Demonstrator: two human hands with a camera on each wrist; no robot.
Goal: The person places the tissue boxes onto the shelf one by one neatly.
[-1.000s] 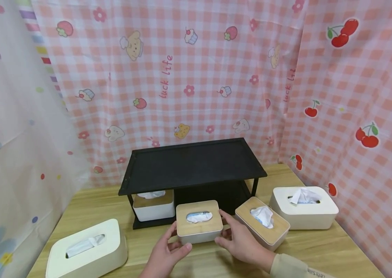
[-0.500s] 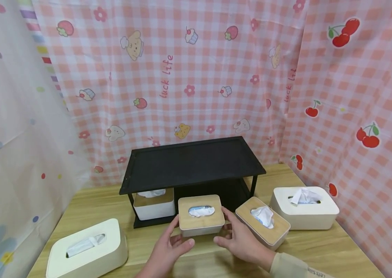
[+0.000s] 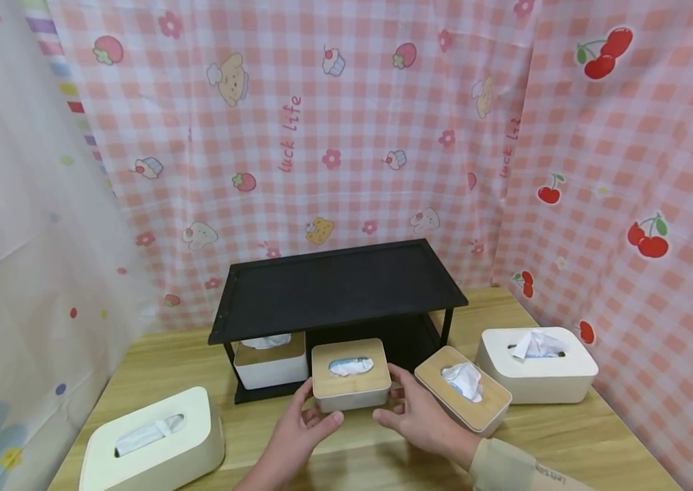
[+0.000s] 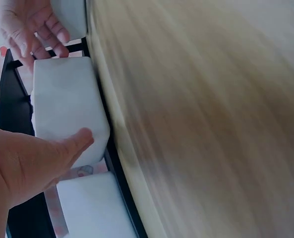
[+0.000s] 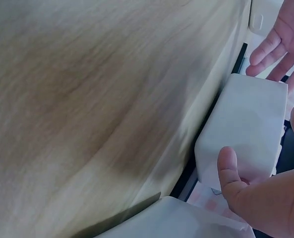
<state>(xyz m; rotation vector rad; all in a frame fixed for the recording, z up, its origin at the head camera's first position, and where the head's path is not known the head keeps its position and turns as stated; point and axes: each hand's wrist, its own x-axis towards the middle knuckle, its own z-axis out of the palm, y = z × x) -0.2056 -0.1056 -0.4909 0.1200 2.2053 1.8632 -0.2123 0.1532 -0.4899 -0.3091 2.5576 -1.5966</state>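
Observation:
A small tissue box [image 3: 351, 384] with a white body and a wooden lid is held at the front of a black two-tier shelf [image 3: 346, 286]. My left hand [image 3: 299, 429] grips its left end, thumb along the front face. At the right end, my right hand [image 3: 419, 417] grips it the same way. Both wrist views show the box's white front [image 4: 67, 99] between thumbs and fingers; parts of the fingers are hidden behind it. A similar wood-lidded tissue box [image 3: 271, 368] stands on the lower tier at the left.
Another wood-lidded tissue box [image 3: 466, 392] sits angled on the wooden table [image 3: 383, 464], close beside my right hand. A larger white tissue box [image 3: 537, 372] stands behind it at the right, and a cream one [image 3: 156, 436] at the front left. Patterned curtains [image 3: 346, 136] hang behind.
Both hands have raised the tissue box slightly and moved it away from me, towards the shelf's lower tier. The other boxes stay where they were.

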